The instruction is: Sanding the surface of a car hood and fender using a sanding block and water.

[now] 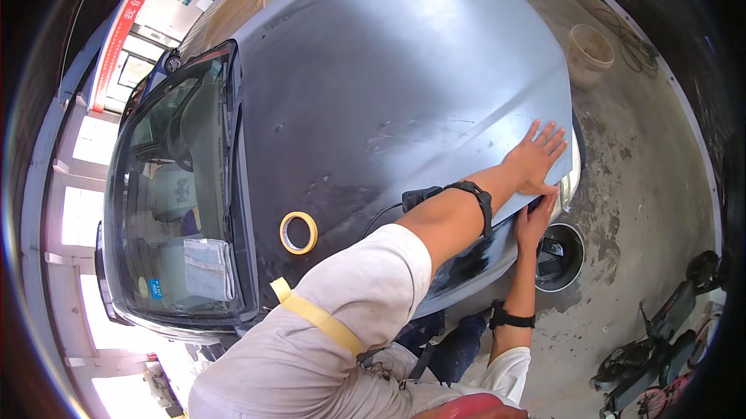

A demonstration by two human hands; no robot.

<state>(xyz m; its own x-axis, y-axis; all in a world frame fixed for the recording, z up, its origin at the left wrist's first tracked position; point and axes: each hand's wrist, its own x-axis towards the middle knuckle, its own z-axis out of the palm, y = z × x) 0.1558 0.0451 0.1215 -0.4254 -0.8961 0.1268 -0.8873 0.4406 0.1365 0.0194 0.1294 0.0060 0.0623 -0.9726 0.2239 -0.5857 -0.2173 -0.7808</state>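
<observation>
The left hand (535,156) lies flat with its fingers spread on the sanded grey car bonnet (404,85) near its front edge, while the right hand (536,217) curls its fingers around that edge from below. A push could slide the yellow masking-tape roll (298,232) off the slope

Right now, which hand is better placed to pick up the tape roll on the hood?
Probably left: left hand lies flat, open on the hood, on the tape roll side. Right hand is curled at the hood's edge.
</observation>
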